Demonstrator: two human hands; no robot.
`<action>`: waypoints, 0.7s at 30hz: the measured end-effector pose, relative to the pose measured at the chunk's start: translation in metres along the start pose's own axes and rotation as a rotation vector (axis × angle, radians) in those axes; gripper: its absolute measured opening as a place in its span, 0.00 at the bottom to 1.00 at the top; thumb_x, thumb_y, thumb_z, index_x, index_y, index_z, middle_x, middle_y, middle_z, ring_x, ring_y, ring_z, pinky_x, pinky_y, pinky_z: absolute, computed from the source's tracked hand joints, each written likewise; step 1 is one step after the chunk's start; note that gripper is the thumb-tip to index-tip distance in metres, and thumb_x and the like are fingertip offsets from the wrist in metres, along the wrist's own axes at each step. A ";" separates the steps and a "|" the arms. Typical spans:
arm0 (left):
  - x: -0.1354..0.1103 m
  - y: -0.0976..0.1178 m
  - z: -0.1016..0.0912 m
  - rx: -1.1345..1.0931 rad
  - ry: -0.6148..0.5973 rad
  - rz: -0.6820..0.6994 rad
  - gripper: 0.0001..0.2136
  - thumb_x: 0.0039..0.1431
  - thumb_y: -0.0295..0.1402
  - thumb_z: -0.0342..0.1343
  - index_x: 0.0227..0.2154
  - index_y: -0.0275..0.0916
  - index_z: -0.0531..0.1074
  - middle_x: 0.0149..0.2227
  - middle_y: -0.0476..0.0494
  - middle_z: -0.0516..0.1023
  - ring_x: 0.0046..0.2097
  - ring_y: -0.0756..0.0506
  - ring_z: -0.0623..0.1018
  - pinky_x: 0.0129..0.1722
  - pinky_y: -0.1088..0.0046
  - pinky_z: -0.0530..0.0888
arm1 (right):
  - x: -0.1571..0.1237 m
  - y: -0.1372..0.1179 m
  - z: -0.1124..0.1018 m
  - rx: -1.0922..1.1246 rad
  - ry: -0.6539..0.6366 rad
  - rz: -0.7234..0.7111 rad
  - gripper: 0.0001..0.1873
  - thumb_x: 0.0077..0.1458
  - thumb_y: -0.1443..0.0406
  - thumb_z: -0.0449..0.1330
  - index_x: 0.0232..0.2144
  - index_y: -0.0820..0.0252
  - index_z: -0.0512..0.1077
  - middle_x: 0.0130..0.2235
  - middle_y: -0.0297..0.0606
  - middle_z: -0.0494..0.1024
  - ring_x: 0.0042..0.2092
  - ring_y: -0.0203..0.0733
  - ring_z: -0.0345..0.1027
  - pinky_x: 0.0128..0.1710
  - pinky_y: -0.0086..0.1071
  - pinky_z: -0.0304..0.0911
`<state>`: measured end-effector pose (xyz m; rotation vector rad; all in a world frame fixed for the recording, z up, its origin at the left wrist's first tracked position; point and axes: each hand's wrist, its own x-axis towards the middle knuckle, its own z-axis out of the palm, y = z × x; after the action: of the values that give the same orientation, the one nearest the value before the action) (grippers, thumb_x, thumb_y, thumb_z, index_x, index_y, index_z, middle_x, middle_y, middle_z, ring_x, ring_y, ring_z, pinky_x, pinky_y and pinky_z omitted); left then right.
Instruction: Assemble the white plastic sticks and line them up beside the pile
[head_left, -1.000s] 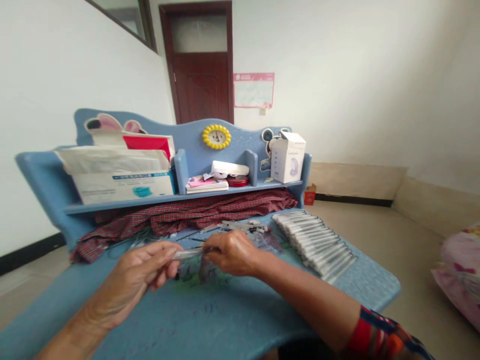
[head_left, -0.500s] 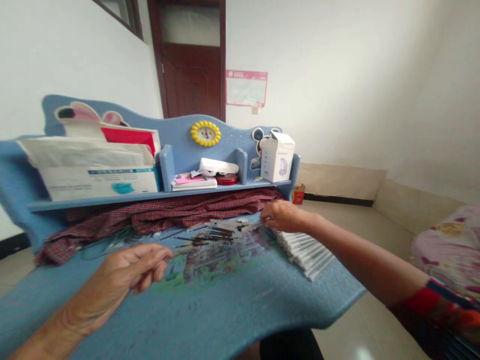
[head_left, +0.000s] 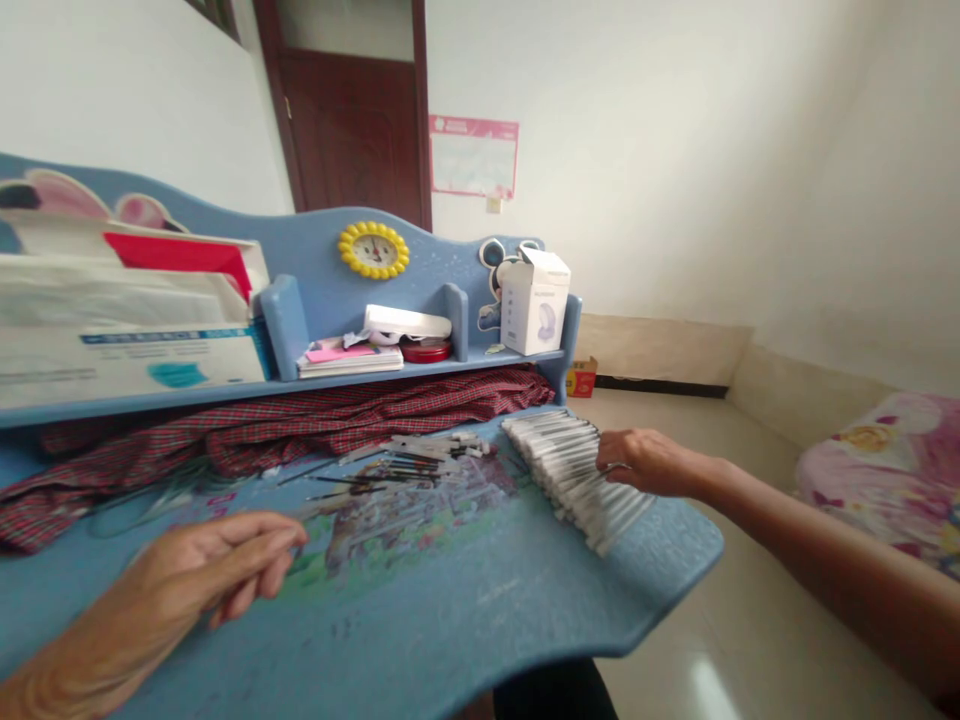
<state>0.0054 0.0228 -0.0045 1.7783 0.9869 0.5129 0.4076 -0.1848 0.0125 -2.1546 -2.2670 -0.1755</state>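
Observation:
My left hand (head_left: 202, 570) hovers above the left of the blue table, thumb and fingers pressed together; whatever may be between them is too small to make out. To its right lie several thin dark sticks (head_left: 409, 468) like slim pens or brushes, with pale clear sleeves (head_left: 450, 445) behind them. My right hand (head_left: 649, 460) is closed over the right side of a stack of slim white-and-clear tubes (head_left: 562, 465). A thin pale stick (head_left: 619, 466) shows at its fingertips, mostly hidden by the fingers.
A red checked cloth (head_left: 315, 425) lies along the back of the blue table (head_left: 450, 620), under a shelf with a mask box (head_left: 180, 365), a red round tin (head_left: 426, 350) and a white box (head_left: 536, 305). The table's curved edge is at front right.
My right hand has moved right and nearer, from the loose sleeves to the tube stack. My left hand stays closed, slightly lower left in view. The camera has turned right.

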 end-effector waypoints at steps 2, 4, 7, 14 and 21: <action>-0.001 0.001 0.003 -0.001 0.010 -0.003 0.10 0.43 0.48 0.57 0.24 0.49 0.75 0.17 0.53 0.71 0.18 0.53 0.62 0.18 0.80 0.56 | -0.002 0.000 0.004 -0.001 -0.002 -0.010 0.07 0.53 0.66 0.54 0.31 0.58 0.72 0.37 0.38 0.73 0.39 0.38 0.67 0.37 0.28 0.57; -0.002 0.001 0.006 -0.014 0.040 -0.001 0.10 0.42 0.48 0.57 0.23 0.50 0.75 0.16 0.53 0.71 0.17 0.53 0.62 0.17 0.80 0.55 | -0.002 0.000 0.006 -0.012 -0.001 -0.021 0.06 0.54 0.66 0.53 0.31 0.58 0.71 0.37 0.39 0.73 0.39 0.38 0.66 0.37 0.28 0.57; 0.000 -0.004 0.006 -0.025 0.047 -0.009 0.10 0.43 0.48 0.57 0.24 0.49 0.75 0.16 0.53 0.70 0.17 0.53 0.61 0.16 0.81 0.54 | -0.002 -0.001 0.008 -0.021 -0.003 -0.029 0.06 0.54 0.67 0.53 0.30 0.59 0.71 0.36 0.39 0.72 0.39 0.39 0.66 0.37 0.29 0.57; -0.001 -0.006 0.000 0.081 -0.054 0.054 0.15 0.49 0.48 0.53 0.29 0.42 0.73 0.20 0.52 0.71 0.19 0.53 0.63 0.19 0.80 0.59 | -0.004 0.003 0.015 0.030 0.035 -0.034 0.07 0.55 0.67 0.52 0.33 0.58 0.71 0.37 0.39 0.73 0.39 0.39 0.67 0.38 0.30 0.59; -0.015 0.011 0.007 0.117 -0.104 0.045 0.16 0.52 0.46 0.51 0.30 0.35 0.70 0.20 0.53 0.70 0.20 0.54 0.63 0.19 0.81 0.58 | 0.014 -0.018 0.008 0.075 0.119 -0.099 0.11 0.57 0.66 0.49 0.33 0.60 0.71 0.34 0.40 0.74 0.36 0.37 0.67 0.36 0.28 0.59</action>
<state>0.0059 0.0052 0.0037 1.9153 0.9218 0.3932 0.3890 -0.1706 0.0044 -1.9430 -2.2772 -0.2102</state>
